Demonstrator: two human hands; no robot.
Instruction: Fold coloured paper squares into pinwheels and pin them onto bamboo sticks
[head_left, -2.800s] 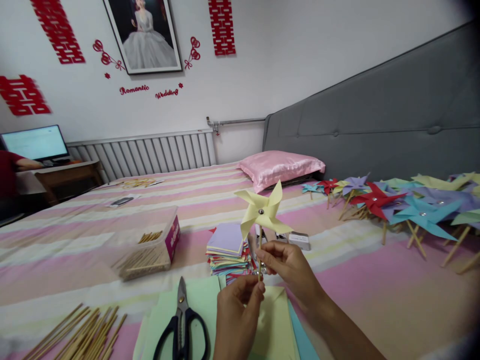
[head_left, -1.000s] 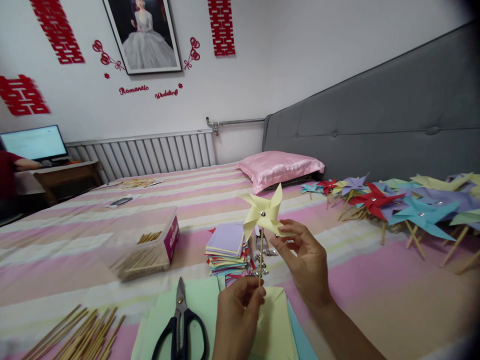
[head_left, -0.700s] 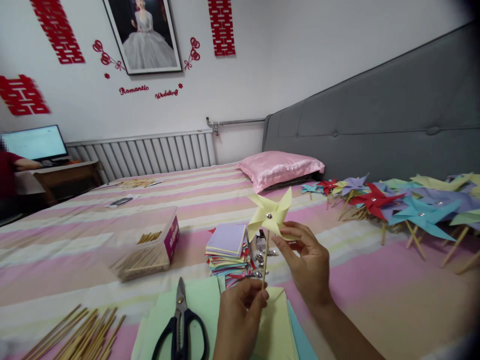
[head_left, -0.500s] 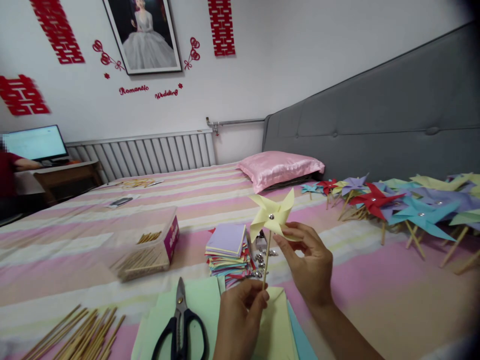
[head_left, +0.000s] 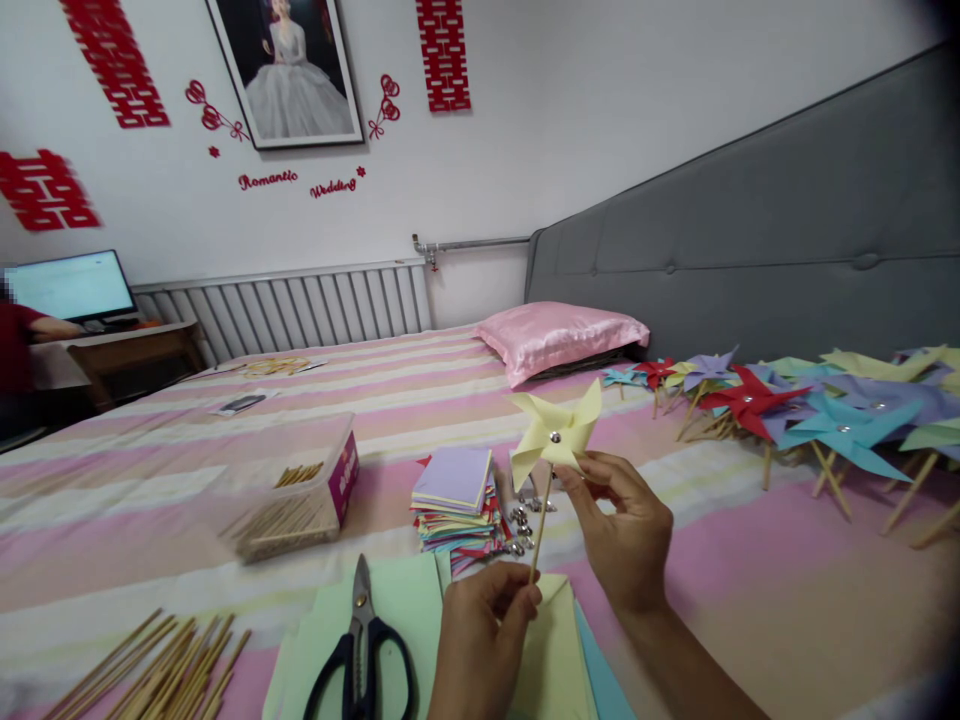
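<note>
While the left hand (head_left: 480, 640) is pinching the foot of the thin wooden stick (head_left: 541, 525) between thumb and fingers, the pale yellow pinwheel (head_left: 556, 437) is tilting further to the right than a moment ago, when it stood nearly upright above the bed (head_left: 135, 520). The right hand (head_left: 626, 530), which was down on the stick a few seconds back, is now up at the wheel, its fingertips closing on the edge of one paper blade; to my eye it is testing or turning the finished wheel. The paper is looking matte and crisply folded into four pointed vanes, pinned by a small shiny metal stud at the centre. Nearby are lying black-handled scissors (head_left: 361, 650) on pastel sheets, a stack of coloured paper squares (head_left: 457, 500), loose bamboo sticks (head_left: 150, 675), and a row of finished pinwheels (head_left: 810, 410).
</note>
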